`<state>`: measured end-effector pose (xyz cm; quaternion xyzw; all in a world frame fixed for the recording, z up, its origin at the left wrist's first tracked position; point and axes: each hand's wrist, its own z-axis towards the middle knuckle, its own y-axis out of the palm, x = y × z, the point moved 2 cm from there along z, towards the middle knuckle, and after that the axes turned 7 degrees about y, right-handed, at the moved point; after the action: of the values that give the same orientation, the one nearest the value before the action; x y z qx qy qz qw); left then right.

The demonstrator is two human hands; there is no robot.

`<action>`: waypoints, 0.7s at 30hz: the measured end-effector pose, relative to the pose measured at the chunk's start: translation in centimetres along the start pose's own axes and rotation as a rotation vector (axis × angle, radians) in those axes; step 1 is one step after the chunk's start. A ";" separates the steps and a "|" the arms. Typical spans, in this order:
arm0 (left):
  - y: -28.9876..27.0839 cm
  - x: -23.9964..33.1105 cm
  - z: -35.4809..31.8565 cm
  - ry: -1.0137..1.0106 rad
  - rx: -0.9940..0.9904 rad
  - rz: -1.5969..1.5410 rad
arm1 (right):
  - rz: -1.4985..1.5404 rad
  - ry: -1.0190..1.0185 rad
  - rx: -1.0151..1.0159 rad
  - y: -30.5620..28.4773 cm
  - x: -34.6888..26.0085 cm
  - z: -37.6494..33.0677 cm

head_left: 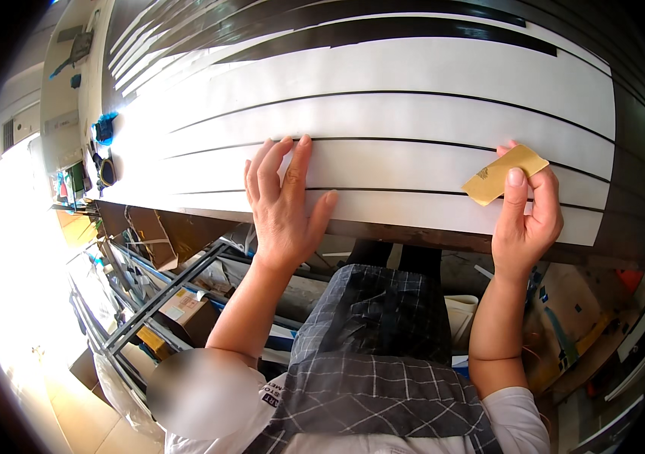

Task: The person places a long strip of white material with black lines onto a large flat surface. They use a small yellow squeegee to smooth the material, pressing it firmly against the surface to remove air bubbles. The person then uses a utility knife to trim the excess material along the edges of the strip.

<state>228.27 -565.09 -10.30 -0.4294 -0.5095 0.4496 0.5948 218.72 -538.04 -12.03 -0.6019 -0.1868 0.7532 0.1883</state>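
Observation:
Across the table lies a wide white sheet (405, 68) crossed by several thin black lines running left to right. My left hand (283, 200) rests flat on it with fingers spread, fingertips at one of the black lines and the thumb near the line below. Toward the sheet's right end my right hand (526, 208) grips a small tan rectangular piece (505, 175), like stiff paper or sandpaper, with the thumb on top and the fingers partly hidden behind it. A small dark print marks its left part. The piece is held over the lower black lines.
Black strips (398, 30) lie along the sheet's far side. Blue-and-black items (103, 144) sit at the table's left end. Below the near edge stand a dark metal frame (163, 295) and cardboard boxes (184, 304) at left, with a cardboard piece (576, 303) at right.

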 end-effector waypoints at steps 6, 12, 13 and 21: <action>0.3 -0.1 0.0 0.009 0.021 0.031 | -0.016 -0.009 -0.012 -0.1 0.0 0.1; 0.4 0.0 0.1 0.010 0.030 0.043 | -0.026 -0.023 -0.013 -0.3 -0.1 0.1; 0.3 0.1 0.1 0.010 0.021 0.049 | -0.025 -0.029 -0.010 -0.3 -0.1 0.1; 0.3 0.4 0.4 0.009 0.025 0.056 | -0.018 -0.011 -0.017 -0.3 0.0 0.1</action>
<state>227.92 -564.64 -10.48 -0.4381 -0.4889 0.4706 0.5896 218.63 -537.77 -11.80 -0.5976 -0.1997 0.7532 0.1887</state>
